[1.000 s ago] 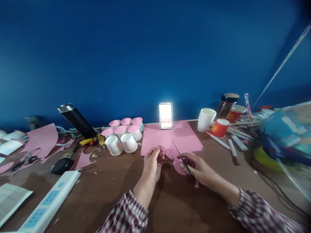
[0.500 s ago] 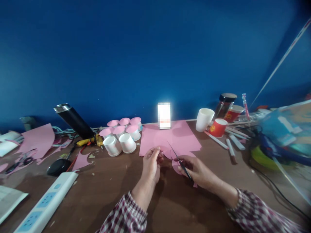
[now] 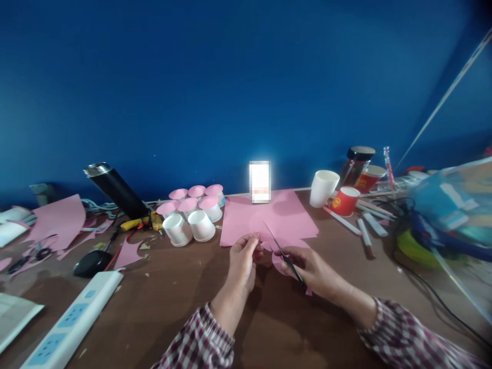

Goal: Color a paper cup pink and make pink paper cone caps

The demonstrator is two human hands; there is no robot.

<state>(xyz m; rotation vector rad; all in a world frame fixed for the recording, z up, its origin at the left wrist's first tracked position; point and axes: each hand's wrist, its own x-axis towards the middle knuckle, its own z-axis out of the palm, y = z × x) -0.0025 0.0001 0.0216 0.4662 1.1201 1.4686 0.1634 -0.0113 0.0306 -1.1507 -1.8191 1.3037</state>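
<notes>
My right hand (image 3: 309,269) is closed on dark scissors (image 3: 289,263), whose thin blades point up and left over the pink paper. My left hand (image 3: 244,256) is pinched at the near edge of the pink paper; a piece of it seems to be between the fingertips, though its outline blends with the sheets behind. Large pink sheets (image 3: 238,218) lie flat beyond both hands. Under the scissors and right fingers shows a rounded pink piece (image 3: 278,263). A glowing, blurred rectangle (image 3: 260,181) stands at the back of the sheets.
Several small cups (image 3: 178,230), some topped with pink discs, stand left of the sheets. A black bottle (image 3: 117,192), pink scraps (image 3: 61,220) and a power strip (image 3: 75,320) are farther left. On the right are a white cup (image 3: 323,188), a red cup (image 3: 345,201) and markers (image 3: 366,238).
My left hand has moved slightly to the right, nearer the scissors. My right hand and the scissors have hardly moved.
</notes>
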